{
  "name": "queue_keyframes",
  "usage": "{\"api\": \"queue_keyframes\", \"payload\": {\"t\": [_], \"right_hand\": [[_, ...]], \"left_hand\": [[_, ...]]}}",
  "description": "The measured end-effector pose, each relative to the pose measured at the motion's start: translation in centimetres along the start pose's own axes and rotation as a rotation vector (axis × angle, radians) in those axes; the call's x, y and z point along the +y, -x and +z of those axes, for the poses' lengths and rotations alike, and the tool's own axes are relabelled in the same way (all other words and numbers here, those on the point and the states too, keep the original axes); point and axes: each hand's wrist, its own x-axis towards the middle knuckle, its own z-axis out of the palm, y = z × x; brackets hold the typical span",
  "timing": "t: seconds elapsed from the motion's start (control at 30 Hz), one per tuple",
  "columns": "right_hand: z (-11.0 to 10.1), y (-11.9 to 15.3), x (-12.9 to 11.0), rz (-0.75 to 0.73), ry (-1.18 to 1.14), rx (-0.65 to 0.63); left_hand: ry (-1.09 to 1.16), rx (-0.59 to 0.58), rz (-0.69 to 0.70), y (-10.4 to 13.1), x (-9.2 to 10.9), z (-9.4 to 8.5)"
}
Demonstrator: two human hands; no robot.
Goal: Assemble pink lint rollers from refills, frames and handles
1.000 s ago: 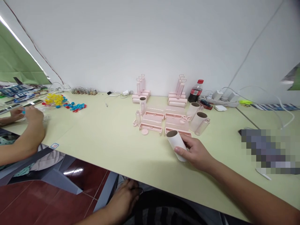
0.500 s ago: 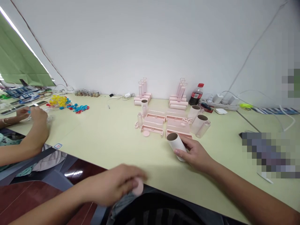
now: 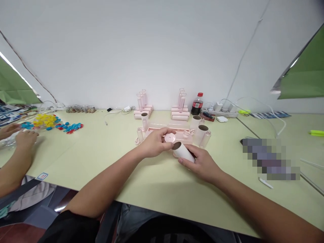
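My left hand (image 3: 155,143) pinches a round pink plastic cap (image 3: 170,137) between thumb and fingers, its flat face toward me. Just right of it, my right hand (image 3: 203,162) is wrapped round a white paper roll (image 3: 184,153) with a brown core. The roll tilts, its open end up toward the cap; whether they touch I cannot tell. Behind my hands lie pink plastic roller cases (image 3: 182,135), partly hidden. More white rolls (image 3: 201,134) and a clear pink handle piece (image 3: 205,139) stand to the right. A slim pink piece (image 3: 140,135) stands to the left.
Two groups of pink rollers (image 3: 143,111) (image 3: 180,114) stand by the wall, near a cola bottle (image 3: 196,105) and a power strip (image 3: 227,114). A blurred-out dark object (image 3: 268,160) lies right. At left, another person's hands (image 3: 25,138) are near yellow and blue pieces (image 3: 45,120).
My left hand has come up from the table's front edge with the pink cap, to beside the roll's open end. My right hand keeps hold of the roll. The view has turned right.
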Motion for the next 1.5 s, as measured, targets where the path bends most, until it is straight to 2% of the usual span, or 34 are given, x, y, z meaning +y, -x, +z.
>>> {"api": "queue_keyframes", "payload": {"t": [0.13, 0.3, 0.57, 0.97, 1.3, 1.4, 1.5], "right_hand": [[0.0, 0.0, -0.2, -0.015, -0.003, -0.013], [0.0, 0.1, -0.2, -0.075, 0.015, -0.021], [-0.2, 0.3, -0.4, -0.113, 0.052, -0.031], [-0.1, 0.4, -0.4, -0.14, 0.067, -0.041], [-0.1, 0.4, -0.6, -0.126, 0.03, -0.022], [0.0, 0.3, -0.6, -0.054, -0.02, -0.013], [0.0, 0.2, -0.5, 0.016, -0.08, 0.022]], "left_hand": [[0.055, -0.009, 0.043, 0.9, -0.9, -0.1], [0.006, -0.122, 0.096, 1.3, -1.1, 0.0], [0.015, -0.128, 0.096, 1.2, -1.5, -0.1], [0.04, -0.185, 0.123, 1.3, -1.2, 0.0], [0.019, -0.157, 0.131, 1.1, -1.7, 0.3], [0.01, -0.098, 0.175, 1.2, -1.8, 0.3], [-0.044, 0.031, 0.278, 1.4, -1.8, 0.5]]}}
